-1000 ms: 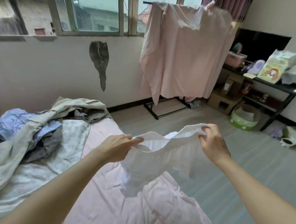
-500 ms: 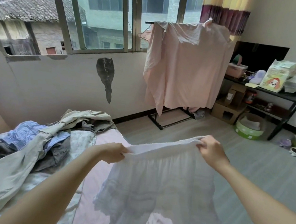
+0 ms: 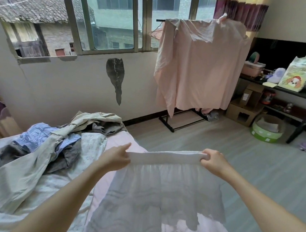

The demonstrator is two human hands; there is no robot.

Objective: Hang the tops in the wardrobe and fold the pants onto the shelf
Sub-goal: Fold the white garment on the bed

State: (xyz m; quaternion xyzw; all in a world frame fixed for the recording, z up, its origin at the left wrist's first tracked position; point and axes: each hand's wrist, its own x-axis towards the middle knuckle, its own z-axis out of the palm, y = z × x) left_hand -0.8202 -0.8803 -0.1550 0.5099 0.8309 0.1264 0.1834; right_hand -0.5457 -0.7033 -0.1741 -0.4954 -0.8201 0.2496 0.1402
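Below our hands the pink-sheeted bed (image 3: 115, 183) waits as our left hand (image 3: 115, 158) and right hand (image 3: 212, 163) each pinch an end of the white garment's waistband (image 3: 167, 157), stretching it taut so the cloth hangs flat for folding, we judge.

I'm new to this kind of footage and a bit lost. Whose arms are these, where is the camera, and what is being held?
No machine here: a person wears a wide-angle camera on the head, so you look down along their own arms. The left hand and the right hand each grip one end of the waistband of a white garment, stretched between them and hanging over a bed with a pink sheet. A pile of clothes lies on the bed at the left. Beyond, a pink cloth hangs on a rack by the window.
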